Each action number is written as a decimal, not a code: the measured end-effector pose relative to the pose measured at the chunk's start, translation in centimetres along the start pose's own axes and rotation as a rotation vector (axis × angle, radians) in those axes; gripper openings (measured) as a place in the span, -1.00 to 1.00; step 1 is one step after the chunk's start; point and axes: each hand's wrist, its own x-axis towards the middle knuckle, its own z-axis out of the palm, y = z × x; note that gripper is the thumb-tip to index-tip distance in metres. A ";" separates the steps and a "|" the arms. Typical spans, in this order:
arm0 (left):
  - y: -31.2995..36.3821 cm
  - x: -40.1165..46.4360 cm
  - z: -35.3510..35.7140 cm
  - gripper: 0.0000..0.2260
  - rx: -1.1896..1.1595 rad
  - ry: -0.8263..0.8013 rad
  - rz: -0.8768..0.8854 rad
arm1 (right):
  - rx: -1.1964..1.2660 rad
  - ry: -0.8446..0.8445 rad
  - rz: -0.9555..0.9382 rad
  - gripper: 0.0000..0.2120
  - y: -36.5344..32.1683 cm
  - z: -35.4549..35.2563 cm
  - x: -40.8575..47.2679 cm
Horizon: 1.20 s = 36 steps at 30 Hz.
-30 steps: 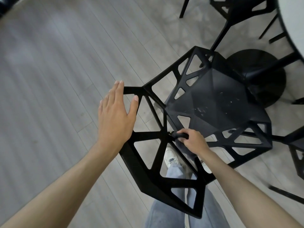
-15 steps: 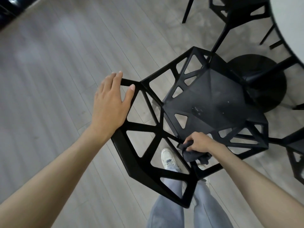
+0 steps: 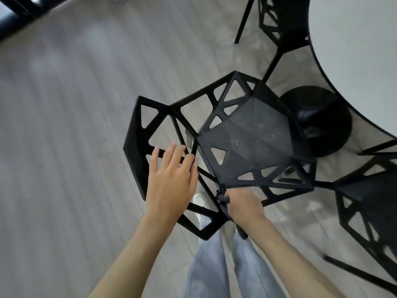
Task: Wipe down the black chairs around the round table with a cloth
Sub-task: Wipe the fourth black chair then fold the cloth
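Observation:
A black chair with a lattice of triangular openings stands in the middle of the head view, its dusty seat toward the table. My left hand lies flat with fingers spread on the struts of the backrest. My right hand is closed around a dark cloth, pressed against the frame where the backrest meets the seat's near corner. Most of the cloth is hidden inside my fist.
The round white table fills the top right, its black disc base beyond the seat. A second black chair stands at the top, a third at the right. My legs and a white shoe are below the backrest. Grey wood floor spreads left.
My left hand has slid from the backrest's outer top edge inward to its middle struts. My right hand with the cloth has moved down the frame toward the seat's near corner.

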 end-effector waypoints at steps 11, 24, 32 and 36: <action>0.8 -4.1 0.8 -0.80 -0.094 0.285 -0.190 | -0.132 0.008 -0.075 -0.89 1.0 0.7 -0.3; 0.8 -4.1 1.5 -0.69 -0.131 0.342 -0.155 | 0.039 -0.075 0.018 -0.81 3.1 4.3 13.5; 0.6 -4.0 1.0 -0.56 -0.159 0.324 -0.157 | 0.000 -0.402 -0.178 -0.86 3.6 -0.1 7.8; 0.6 -4.0 1.1 -0.57 -0.164 0.330 -0.166 | -0.057 -0.297 -0.156 -0.82 3.2 0.9 8.6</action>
